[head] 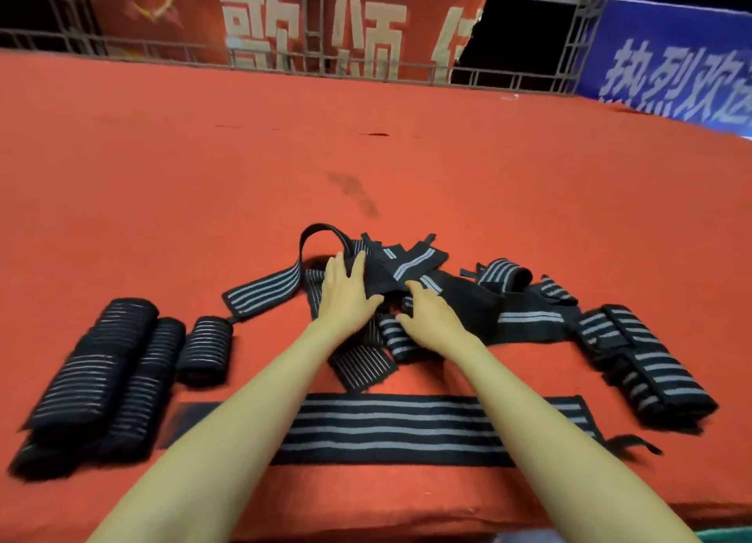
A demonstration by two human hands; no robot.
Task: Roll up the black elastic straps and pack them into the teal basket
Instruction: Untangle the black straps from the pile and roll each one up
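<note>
A tangled heap of black elastic straps with grey stripes [411, 266] lies in the middle of the red surface. My left hand [346, 294] rests flat on the heap's left side, fingers spread. My right hand [427, 319] lies on the straps just to its right, fingers curled down into them; whether it grips one I cannot tell. One long strap [390, 428] lies flat and unrolled across the front, under my forearms. Rolled straps [122, 363] lie at the left, and more rolled or folded ones [643, 363] at the right. A teal sliver [728, 536] shows at the bottom right corner.
The red cloth surface [366, 144] stretches far back, bare behind the heap. A metal railing [285, 58] with red and blue banners stands behind it. The surface's front edge runs along the bottom of the view.
</note>
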